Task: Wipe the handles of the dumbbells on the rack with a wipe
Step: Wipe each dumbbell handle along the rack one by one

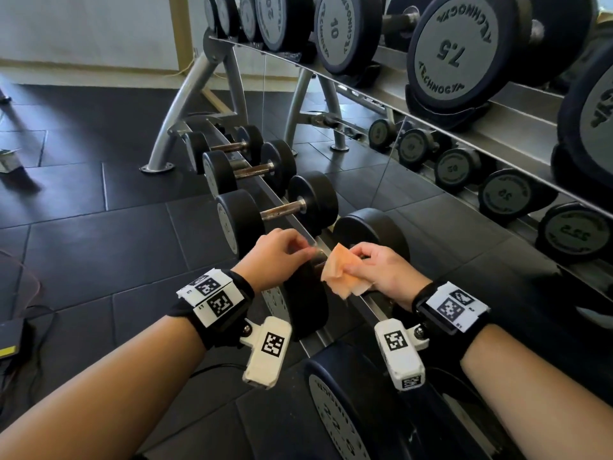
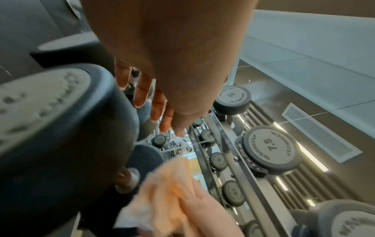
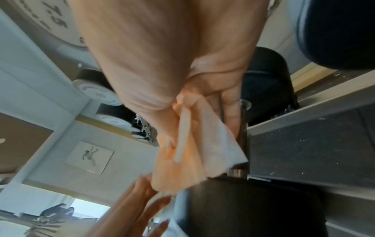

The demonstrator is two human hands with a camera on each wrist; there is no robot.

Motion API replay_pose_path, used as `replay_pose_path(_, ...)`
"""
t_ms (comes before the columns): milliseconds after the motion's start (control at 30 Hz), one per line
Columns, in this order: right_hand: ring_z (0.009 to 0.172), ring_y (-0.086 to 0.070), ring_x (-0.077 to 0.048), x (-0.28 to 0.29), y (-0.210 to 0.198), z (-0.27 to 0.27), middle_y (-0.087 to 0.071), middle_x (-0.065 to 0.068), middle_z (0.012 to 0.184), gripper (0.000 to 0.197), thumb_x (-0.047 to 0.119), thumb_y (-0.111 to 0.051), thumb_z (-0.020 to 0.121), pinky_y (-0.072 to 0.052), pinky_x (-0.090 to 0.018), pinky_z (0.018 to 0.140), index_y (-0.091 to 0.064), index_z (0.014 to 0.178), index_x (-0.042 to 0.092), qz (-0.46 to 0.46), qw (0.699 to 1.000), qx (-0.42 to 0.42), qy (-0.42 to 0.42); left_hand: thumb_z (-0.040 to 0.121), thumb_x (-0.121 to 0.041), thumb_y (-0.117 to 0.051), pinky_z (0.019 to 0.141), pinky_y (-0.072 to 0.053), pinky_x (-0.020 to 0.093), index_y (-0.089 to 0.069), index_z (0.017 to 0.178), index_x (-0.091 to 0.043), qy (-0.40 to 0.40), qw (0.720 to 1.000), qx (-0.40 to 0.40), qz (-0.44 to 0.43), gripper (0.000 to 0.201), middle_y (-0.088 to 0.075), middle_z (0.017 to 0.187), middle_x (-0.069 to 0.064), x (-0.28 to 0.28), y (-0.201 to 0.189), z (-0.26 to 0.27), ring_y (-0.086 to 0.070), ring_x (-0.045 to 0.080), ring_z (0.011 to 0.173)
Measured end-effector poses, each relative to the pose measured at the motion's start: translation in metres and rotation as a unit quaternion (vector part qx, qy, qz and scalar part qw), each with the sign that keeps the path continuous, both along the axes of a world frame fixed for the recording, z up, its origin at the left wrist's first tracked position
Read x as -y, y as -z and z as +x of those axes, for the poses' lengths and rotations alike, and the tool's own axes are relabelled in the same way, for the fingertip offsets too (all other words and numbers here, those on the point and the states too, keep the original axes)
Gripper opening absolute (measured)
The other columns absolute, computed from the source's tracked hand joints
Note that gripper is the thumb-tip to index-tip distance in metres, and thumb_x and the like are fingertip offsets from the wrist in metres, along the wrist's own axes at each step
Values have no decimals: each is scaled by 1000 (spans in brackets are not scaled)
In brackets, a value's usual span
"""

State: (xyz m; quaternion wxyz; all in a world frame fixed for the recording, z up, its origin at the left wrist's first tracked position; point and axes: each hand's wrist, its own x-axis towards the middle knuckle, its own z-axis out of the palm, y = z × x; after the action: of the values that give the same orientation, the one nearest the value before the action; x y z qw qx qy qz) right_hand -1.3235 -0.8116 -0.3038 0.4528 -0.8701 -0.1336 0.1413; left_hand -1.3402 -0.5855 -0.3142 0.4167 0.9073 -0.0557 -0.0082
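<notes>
Head view: I am working the lower tier of the rack (image 1: 358, 303), at the dumbbell (image 1: 308, 293) nearest my wrists. My right hand (image 1: 381, 270) is pinching a crumpled orange wipe (image 1: 341, 277) between thumb and curled fingers, just over the handle. My left hand (image 1: 275, 254) is hovering beside it, fingers loosely bent, gripping nothing I can make out. To do this well, I judge I should be wrapping the wipe fully round the bar and sliding end to end while twisting.

Right wrist view is giving what the head view hides: the wipe (image 3: 194, 147) draping against the metal handle (image 3: 242, 139). Left wrist view is showing the fingers (image 2: 142, 94) extended and apart, near the dumbbell's end plate (image 2: 67, 128).
</notes>
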Motion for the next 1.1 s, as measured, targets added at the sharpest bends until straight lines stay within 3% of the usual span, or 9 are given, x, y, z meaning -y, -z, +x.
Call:
replay_pose_path(100, 95, -63, -22, 6, 7, 3, -67, -6, 100, 11, 23, -69, 91, -51, -42, 91, -69, 96, 13, -54, 998, 26, 13, 86, -54, -63, 101, -43, 44, -58, 114, -30, -37, 998, -12, 40, 38, -51, 119, -4, -21, 17, -3, -45, 21, 116)
replay_pose_path(167, 98, -55, -18, 6, 11, 7, -58, 3, 101, 6, 28, -74, 87, -48, -36, 91, -75, 90, 22, -148, 984, 95, 21, 82, -56, -67, 105, -38, 43, -55, 120, -32, -33, 998, -21, 53, 46, -46, 123, -6, -27, 26, -5, -38, 18, 119)
replay_pose_path(233, 98, -54, -13, 1, 13, 9, -60, 8, 99, 6, 32, -74, 86, -47, -38, 94, -78, 90, 30, -240, 959, 152, 15, 79, -53, -71, 103, -36, 38, -53, 122, -33, -33, 999, -16, 40, 50, -42, 124, -8, -28, 33, -4, -34, 16, 117)
replay_pose_path(433, 96, -65, -10, 3, 20, 23, -71, 12, 95, 11, 30, -65, 89, -53, -36, 89, -73, 92, 37, -148, 986, 76, 18, 69, -52, -80, 93, -35, 26, -51, 126, -31, -38, 999, 5, -16, 67, -44, 121, -11, -29, 45, 4, -40, 11, 114)
replay_pose_path(600, 82, -64, -8, -1, 16, 44, -69, 7, 82, 18, 41, -74, 81, -44, -23, 65, -66, 74, 27, -187, 977, 94, 36, 65, -48, -85, 100, -38, 29, -52, 125, -33, -43, 999, 1, -26, 71, -44, 120, -11, -27, 49, 10, -41, 15, 120)
replay_pose_path(733, 84, -61, -18, -12, 11, 70, -65, 0, 89, 18, 14, -70, 80, -43, -26, 68, -61, 90, 27, -228, 969, 93, -6, 68, -47, -84, 105, -35, 35, -49, 128, -34, -50, 998, -19, -33, 71, -44, 127, -8, -26, 50, 11, -35, 18, 124)
replay_pose_path(833, 71, -55, -14, -23, 12, 88, -56, 0, 80, 34, 16, -67, 87, -39, -25, 63, -50, 115, 24, -233, 964, 125, -21, 69, -45, -83, 107, -33, 36, -47, 131, -33, -53, 997, -29, -42, 72, -43, 131, -4, -24, 51, 11, -33, 20, 126)
replay_pose_path(967, 73, -53, -17, -42, 16, 112, -53, 5, 78, 19, 19, -63, 92, -37, -27, 64, -51, 107, 21, -233, 946, 225, 11, 70, -47, -83, 108, -33, 36, -45, 132, -33, -53, 997, -35, -33, 74, -42, 134, -3, -24, 53, 14, -33, 21, 128)
replay_pose_path(1100, 83, -54, -22, -51, 25, 126, -58, -2, 94, 20, 14, -60, 91, -37, -28, 71, -53, 110, 15, -270, 921, 279, -25, 69, -50, -82, 104, -32, 32, -44, 131, -35, -53, 998, -31, -33, 74, -42, 131, -6, -23, 57, 15, -34, 19, 126)
